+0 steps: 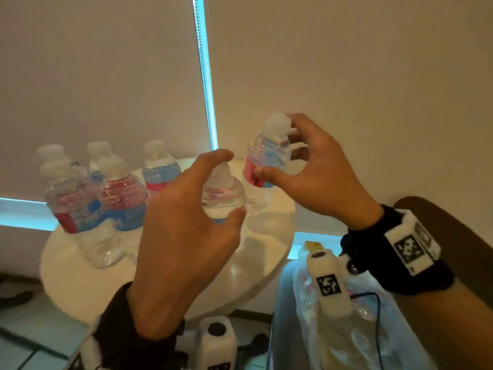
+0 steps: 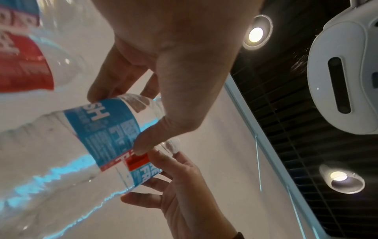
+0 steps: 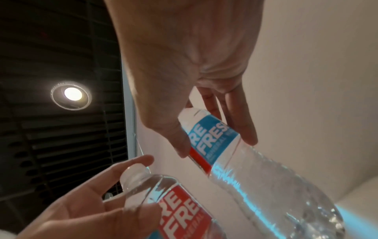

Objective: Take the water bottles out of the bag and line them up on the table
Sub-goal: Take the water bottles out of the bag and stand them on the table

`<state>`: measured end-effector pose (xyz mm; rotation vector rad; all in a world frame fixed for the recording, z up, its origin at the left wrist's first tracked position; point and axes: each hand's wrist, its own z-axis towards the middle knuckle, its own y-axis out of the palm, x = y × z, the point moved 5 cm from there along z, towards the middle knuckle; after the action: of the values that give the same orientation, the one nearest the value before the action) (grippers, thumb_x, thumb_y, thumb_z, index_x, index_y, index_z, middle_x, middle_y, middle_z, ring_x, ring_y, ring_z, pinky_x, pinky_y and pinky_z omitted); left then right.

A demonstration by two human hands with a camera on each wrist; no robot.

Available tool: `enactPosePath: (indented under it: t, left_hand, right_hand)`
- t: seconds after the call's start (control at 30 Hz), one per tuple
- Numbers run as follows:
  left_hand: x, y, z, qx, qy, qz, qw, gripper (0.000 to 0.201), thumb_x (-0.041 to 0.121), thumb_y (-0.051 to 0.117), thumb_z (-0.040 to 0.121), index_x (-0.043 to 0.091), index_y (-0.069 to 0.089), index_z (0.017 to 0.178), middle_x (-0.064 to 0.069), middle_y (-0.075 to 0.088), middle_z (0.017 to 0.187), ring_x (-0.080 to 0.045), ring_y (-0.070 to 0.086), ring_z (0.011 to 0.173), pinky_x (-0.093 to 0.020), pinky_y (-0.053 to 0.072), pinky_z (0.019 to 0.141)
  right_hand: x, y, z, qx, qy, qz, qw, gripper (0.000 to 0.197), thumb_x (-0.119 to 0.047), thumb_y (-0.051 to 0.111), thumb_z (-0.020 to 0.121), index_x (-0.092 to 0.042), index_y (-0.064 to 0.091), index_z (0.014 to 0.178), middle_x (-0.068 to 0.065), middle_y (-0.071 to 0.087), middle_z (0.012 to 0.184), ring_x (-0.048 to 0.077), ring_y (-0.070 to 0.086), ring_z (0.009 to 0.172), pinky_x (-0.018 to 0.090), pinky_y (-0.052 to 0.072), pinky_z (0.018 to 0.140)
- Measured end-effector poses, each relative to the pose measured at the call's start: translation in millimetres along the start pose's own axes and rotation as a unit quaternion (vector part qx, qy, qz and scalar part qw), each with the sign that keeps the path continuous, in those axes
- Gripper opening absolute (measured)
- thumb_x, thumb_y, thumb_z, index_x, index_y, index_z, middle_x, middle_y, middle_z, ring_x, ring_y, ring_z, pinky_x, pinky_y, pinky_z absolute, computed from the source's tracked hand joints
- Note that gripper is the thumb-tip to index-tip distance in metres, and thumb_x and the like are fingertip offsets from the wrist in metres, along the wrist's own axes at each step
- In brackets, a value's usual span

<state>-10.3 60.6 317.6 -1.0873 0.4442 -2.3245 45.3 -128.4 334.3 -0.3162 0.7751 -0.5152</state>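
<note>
— On the round white table point(image 1: 80, 276), far right of the row: item one, a water bottle point(image 1: 264, 158), red-and-blue label, upright, base at or just above the top; which, I cannot tell.
— Held how?
— Right hand point(image 1: 314, 172), thumb on the label, fingers curled round the shoulder below the cap. A firm pinch.
— Item two?
— Second bottle point(image 1: 222, 198), just left of the first. Left hand point(image 1: 181, 236) cupped over it, thumb and fingers arched round the shoulder.
— Others?
— Four bottles point(image 1: 117, 198) standing at the left, bunched rather than in a line.
— The bag?
— Clear plastic bag point(image 1: 346, 329) lower right, beside the table. Contents unclear.
— Step in hand?
— Placing, I judge. Next calls for both bases flat, a clean release, then straightening the left cluster.
</note>
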Motion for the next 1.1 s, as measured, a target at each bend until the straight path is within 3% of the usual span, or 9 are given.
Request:
enactPosePath:
  t: [0.1,0.2,0.4,0.53,0.6,0.67,0.8,0.93,1.1]
  left_hand:
    - [-11.9,-16.0,3.6,0.014,-0.02,0.061,0.998,0.072,0.029,0.086,0.073,0.035,0.052,0.136,0.003,0.07,0.127,-0.019,0.069,0.108,-0.045,0.061,0.092]
    - [-21.9,-27.6,7.4,0.023,-0.033,0.097,0.994,0.07,0.035,0.083,0.076,0.032,0.052,0.139,-0.001,0.07,0.13,-0.023,0.071,0.107,-0.044,0.06,0.092]
    - [-31.6,-39.0,8.4,0.028,-0.047,0.162,0.985,0.069,0.051,0.072,0.078,0.031,0.049,0.141,-0.003,0.073,0.125,-0.027,0.074,0.099,-0.047,0.06,0.088]
    - [-33.1,-42.1,12.9,0.009,-0.027,0.239,0.971,0.071,0.052,0.078,0.074,0.025,0.056,0.135,-0.007,0.078,0.114,-0.032,0.077,0.087,-0.048,0.062,0.075]
    - [-31.4,-44.3,16.9,-0.006,-0.011,0.277,0.961,0.072,0.055,0.079,0.071,0.021,0.06,0.131,-0.008,0.08,0.105,-0.032,0.078,0.078,-0.047,0.062,0.067]
    - [-31.4,-45.1,20.7,-0.039,-0.034,0.297,0.954,0.074,0.061,0.074,0.074,0.026,0.054,0.136,-0.005,0.078,0.112,-0.029,0.077,0.087,-0.043,0.062,0.073]
    - [-32.0,-43.1,19.8,-0.077,-0.063,0.284,0.954,0.077,0.065,0.066,0.077,0.032,0.041,0.143,-0.002,0.071,0.128,-0.028,0.072,0.104,-0.044,0.059,0.084]
    - [-30.7,-42.5,14.0,-0.066,-0.067,0.229,0.969,0.086,0.064,0.066,0.072,0.029,0.041,0.147,-0.009,0.067,0.135,-0.035,0.069,0.111,-0.05,0.056,0.09]
    - [-29.0,-38.7,2.9,0.001,-0.037,0.193,0.98,0.096,0.061,0.071,0.07,0.021,0.04,0.15,-0.021,0.052,0.147,-0.042,0.056,0.124,-0.058,0.05,0.096]
  right_hand:
    - [-1.5,36.3,15.9,-0.053,0.007,-0.006,0.999,0.062,-0.027,0.088,0.076,-0.019,0.056,0.128,-0.004,0.068,0.114,0.013,0.066,0.099,0.018,0.059,0.08]
    - [-1.4,65.4,27.1,-0.097,0.016,-0.013,0.995,0.065,-0.025,0.087,0.076,-0.021,0.054,0.131,-0.001,0.068,0.117,0.015,0.065,0.099,0.018,0.057,0.077]
    - [6.3,102.5,39.3,-0.149,0.046,-0.007,0.988,0.061,-0.032,0.086,0.075,-0.029,0.055,0.127,-0.005,0.069,0.115,0.011,0.066,0.098,0.031,0.061,0.082]
    - [4.5,115.0,41.1,-0.164,0.056,-0.006,0.985,0.063,-0.028,0.085,0.079,-0.023,0.053,0.133,-0.011,0.061,0.109,0.011,0.062,0.095,0.019,0.055,0.077]
    - [3.7,116.6,41.2,-0.166,0.059,-0.003,0.984,0.063,-0.028,0.084,0.08,-0.022,0.052,0.135,-0.011,0.06,0.11,0.011,0.061,0.097,0.023,0.057,0.08]
    - [4.3,116.2,40.8,-0.168,0.064,0.002,0.984,0.063,-0.027,0.084,0.08,-0.022,0.052,0.135,-0.011,0.061,0.111,0.011,0.061,0.099,0.028,0.059,0.084]
    - [5.7,116.4,38.0,-0.17,0.073,0.004,0.983,0.067,-0.03,0.084,0.081,-0.022,0.049,0.137,-0.009,0.061,0.111,0.012,0.062,0.098,0.024,0.056,0.081]
    - [11.4,104.9,28.4,-0.173,0.102,-0.022,0.979,0.084,-0.043,0.082,0.079,-0.024,0.037,0.147,0.003,0.059,0.132,0.019,0.068,0.1,0.031,0.059,0.084]
    - [30.0,39.8,-2.6,-0.091,0.117,-0.035,0.988,0.061,-0.039,0.08,0.083,-0.023,0.052,0.135,-0.001,0.061,0.125,0.016,0.069,0.097,0.025,0.057,0.077]
